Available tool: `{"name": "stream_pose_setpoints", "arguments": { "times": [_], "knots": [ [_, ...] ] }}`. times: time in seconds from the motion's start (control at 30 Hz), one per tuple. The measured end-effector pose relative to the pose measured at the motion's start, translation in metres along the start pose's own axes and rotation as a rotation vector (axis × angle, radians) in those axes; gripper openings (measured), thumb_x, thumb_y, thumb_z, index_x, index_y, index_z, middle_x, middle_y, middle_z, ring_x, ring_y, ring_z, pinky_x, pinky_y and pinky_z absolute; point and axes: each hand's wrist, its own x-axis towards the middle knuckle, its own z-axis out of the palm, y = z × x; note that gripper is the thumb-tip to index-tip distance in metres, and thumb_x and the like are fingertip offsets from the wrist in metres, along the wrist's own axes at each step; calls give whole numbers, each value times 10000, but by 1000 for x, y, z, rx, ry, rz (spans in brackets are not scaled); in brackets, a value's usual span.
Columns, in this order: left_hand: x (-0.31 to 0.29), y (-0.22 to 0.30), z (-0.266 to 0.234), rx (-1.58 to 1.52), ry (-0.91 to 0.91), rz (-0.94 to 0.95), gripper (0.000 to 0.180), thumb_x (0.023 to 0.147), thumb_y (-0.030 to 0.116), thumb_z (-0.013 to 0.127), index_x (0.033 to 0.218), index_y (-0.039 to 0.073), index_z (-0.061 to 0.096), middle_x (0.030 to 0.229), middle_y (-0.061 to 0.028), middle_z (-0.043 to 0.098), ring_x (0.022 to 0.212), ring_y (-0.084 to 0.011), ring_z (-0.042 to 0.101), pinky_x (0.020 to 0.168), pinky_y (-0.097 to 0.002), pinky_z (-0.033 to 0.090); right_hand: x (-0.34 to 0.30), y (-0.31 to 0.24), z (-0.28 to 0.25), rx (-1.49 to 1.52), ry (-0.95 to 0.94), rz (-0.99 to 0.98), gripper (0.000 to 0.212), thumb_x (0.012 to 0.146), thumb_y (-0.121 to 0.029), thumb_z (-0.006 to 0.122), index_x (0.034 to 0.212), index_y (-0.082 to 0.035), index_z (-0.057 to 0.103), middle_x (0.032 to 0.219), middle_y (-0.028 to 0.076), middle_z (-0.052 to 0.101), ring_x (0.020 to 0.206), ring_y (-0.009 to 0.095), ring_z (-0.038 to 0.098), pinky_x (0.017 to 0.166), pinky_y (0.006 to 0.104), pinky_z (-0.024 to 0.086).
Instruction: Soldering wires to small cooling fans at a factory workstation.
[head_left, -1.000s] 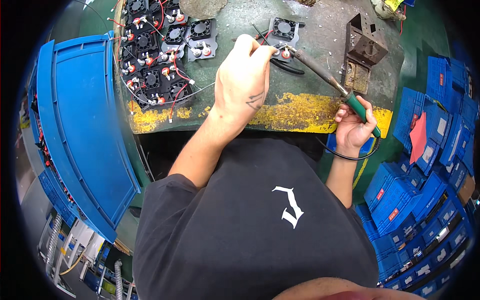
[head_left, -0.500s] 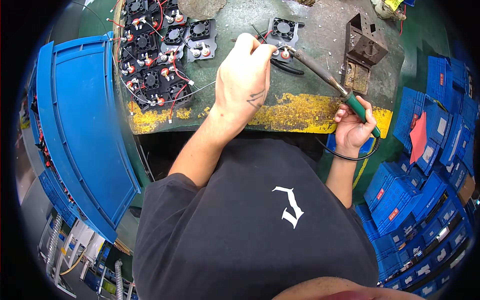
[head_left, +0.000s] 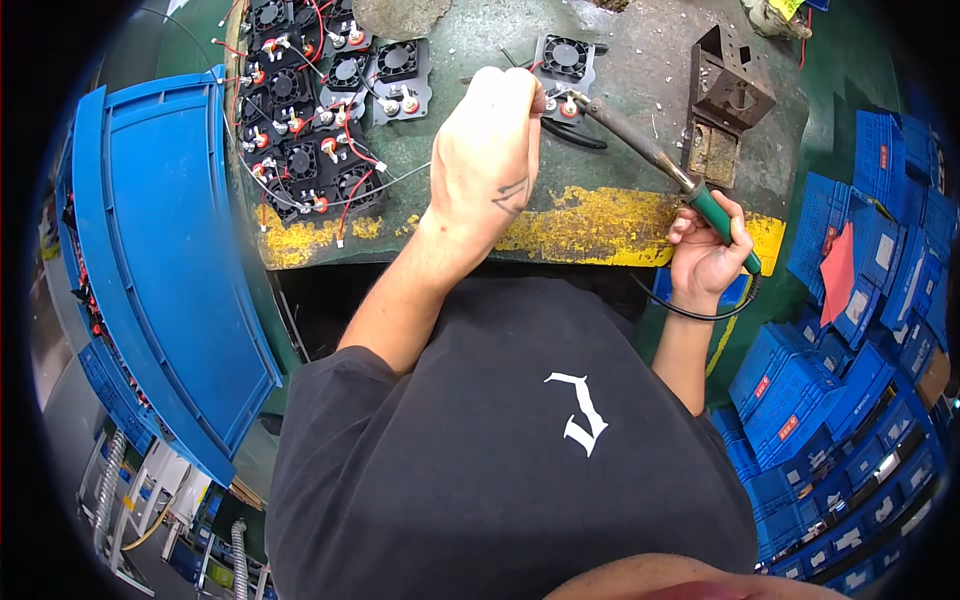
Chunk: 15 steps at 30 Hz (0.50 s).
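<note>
A green-handled soldering iron (head_left: 650,153) is gripped in my right hand (head_left: 703,262), over the yellow-painted bench edge. Its tip reaches a terminal on a dark plate with a small black fan (head_left: 566,58). Beside that tip my left hand (head_left: 487,150) is closed in a pinch, back of the hand upward. A thin grey wire (head_left: 408,175) runs from the left into this hand; the fingertips and whatever lies between them are mostly hidden. A black cable (head_left: 575,137) lies by the plate.
Several fan plates (head_left: 300,160) with red and black leads crowd the bench's left side. A rusty metal holder (head_left: 735,85) stands at right. Blue bins (head_left: 780,400) are stacked on the right, and a large blue tray (head_left: 165,260) is on the left.
My left fingers have shifted slightly, now bunched closer over the plate's terminals. The iron and my right hand look the same.
</note>
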Motion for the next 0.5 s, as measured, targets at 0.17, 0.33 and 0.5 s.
{"name": "stream_pose_setpoints", "arguments": {
  "times": [0.17, 0.33, 0.5],
  "knots": [
    [0, -1, 0, 0, 1, 14, 166, 841, -93, 695, 944, 12, 617, 869, -169, 624, 780, -350, 642, 712, -379, 526, 0, 0, 1, -4, -2, -6, 456, 1009, -419, 468, 1220, -48, 630, 897, 224, 723, 703, 296, 690, 585, 397, 549],
    [0, -2, 1, -12, 6, 20, 172, 839, -92, 696, 947, 14, 614, 856, -165, 606, 760, -348, 627, 698, -385, 517, 0, -1, 1, -3, 10, 3, 465, 1011, -422, 466, 1229, -45, 627, 897, 224, 725, 705, 293, 693, 584, 396, 556],
    [0, 0, -1, -18, -1, 7, 173, 839, -94, 692, 946, 16, 612, 855, -165, 601, 757, -347, 622, 696, -389, 513, 0, 0, 2, -13, 15, 0, 472, 1014, -426, 464, 1235, -43, 626, 901, 223, 726, 708, 290, 693, 584, 396, 558]
  ]
}}
